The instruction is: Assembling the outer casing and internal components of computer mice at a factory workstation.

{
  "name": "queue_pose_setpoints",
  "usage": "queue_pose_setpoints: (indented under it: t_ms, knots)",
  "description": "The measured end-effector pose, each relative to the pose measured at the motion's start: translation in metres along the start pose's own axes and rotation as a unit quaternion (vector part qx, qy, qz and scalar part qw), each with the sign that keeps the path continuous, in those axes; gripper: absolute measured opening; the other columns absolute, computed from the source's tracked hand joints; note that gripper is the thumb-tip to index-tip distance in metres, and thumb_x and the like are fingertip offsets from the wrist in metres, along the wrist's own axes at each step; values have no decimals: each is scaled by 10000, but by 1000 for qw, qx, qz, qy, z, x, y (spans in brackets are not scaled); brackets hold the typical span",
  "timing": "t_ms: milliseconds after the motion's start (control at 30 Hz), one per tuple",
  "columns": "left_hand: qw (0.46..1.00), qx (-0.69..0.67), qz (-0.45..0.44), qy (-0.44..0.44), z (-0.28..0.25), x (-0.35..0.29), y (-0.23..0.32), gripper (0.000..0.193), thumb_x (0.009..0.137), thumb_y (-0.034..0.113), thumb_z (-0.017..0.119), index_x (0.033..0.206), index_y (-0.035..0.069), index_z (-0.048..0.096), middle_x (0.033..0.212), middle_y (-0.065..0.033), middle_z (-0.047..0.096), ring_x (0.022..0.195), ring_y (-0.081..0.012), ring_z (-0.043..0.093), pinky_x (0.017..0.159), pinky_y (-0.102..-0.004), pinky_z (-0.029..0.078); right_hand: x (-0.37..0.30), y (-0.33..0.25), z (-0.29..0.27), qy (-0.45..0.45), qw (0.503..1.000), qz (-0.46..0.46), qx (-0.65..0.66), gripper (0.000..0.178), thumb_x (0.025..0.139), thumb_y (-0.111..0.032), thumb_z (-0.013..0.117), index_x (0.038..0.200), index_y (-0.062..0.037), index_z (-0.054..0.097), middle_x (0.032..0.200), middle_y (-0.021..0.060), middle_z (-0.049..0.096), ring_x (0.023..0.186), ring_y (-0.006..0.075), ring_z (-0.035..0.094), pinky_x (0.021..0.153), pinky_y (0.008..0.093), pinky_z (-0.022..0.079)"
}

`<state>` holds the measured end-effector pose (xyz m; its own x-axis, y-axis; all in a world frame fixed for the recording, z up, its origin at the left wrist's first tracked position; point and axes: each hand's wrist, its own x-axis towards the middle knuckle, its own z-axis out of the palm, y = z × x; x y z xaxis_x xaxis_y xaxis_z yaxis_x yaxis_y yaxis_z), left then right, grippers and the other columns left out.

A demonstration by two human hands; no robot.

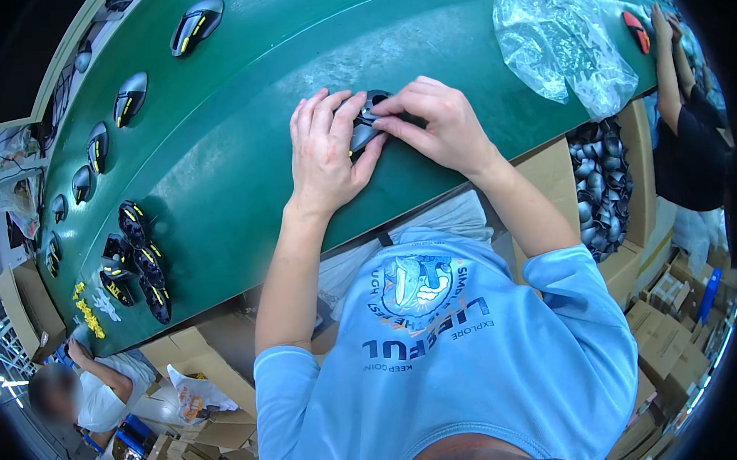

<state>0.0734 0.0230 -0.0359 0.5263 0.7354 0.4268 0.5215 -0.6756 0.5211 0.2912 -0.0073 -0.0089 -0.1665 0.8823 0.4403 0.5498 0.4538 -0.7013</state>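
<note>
Currently I see the grey-and-black curved plastic shell (pixel 364 136) on the green tabletop (pixel 239 153), long axis apparently fore-aft, left hand (pixel 325 156) cupping its left side, right hand (pixel 440 126) pinching at its right edge, can't tell on what.

Green worktable (pixel 225 196), cardboard boxes (pixel 659 333), bright tube light (pixel 8 381).

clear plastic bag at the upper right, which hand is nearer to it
Right. The right hand is at the grey-and-black shell, left of and slightly below the clear plastic bag, apart from it; the left hand is farther left, on the shell's other side.
</note>
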Motion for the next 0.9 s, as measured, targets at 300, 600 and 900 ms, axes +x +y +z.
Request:
queue_pose_setpoints:
  t_ms: [300,600,900]
  knots:
    - [999,41,14,-15,-2,1,0,671,816,230,855,1419,67,610,1400,-142,646,1332,-415,568,1165,-560,399,-14,-13,-7,-29,994,-22,-100,234,881,-193,841,1109,-142,843,884,35,704,795,251,677,711,383,578]
    - [993,63,85,-43,-10,25,6,550,827,230,840,1316,30,689,1289,-170,728,1199,-389,675,1075,-482,513,-22,-4,-16,-94,981,-61,-156,310,916,-246,789,1217,-174,783,855,46,705,787,273,724,637,412,598]
    - [993,76,82,-42,-8,10,-3,561,974,177,780,1459,-26,582,1409,-231,648,1288,-412,607,1124,-488,460,-139,55,-137,350,910,135,-176,152,943,-242,799,1008,-109,828,844,96,780,756,232,745,669,361,588]
